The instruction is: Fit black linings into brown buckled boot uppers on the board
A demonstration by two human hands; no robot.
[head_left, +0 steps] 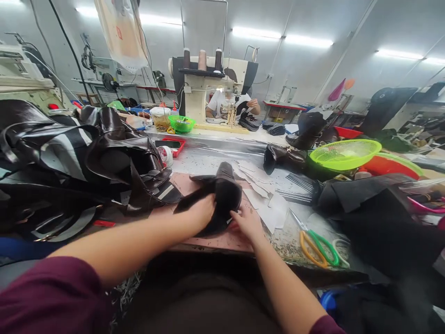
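Note:
A dark boot upper [227, 192] lies on the pink work board [181, 178] in front of me, its dark fabric-like inside showing. My left hand [204, 212] reaches into its folds from the left, the fingertips hidden by the dark material. At the lower right edge, my right hand [246, 223] pinches the upper between thumb and fingers. Just right of the board lie pale paper scraps [274, 208]. Scissors [314, 241] with one orange and one green handle rest near the table's front edge.
Glossy dark boot uppers [114, 139] are heaped on the left. Right are a finished-looking boot shaft [283, 157], a lime mesh basket [344, 155] and black sheet material [389, 218]. Behind the table a person [222, 104] sits at a sewing machine [196, 99].

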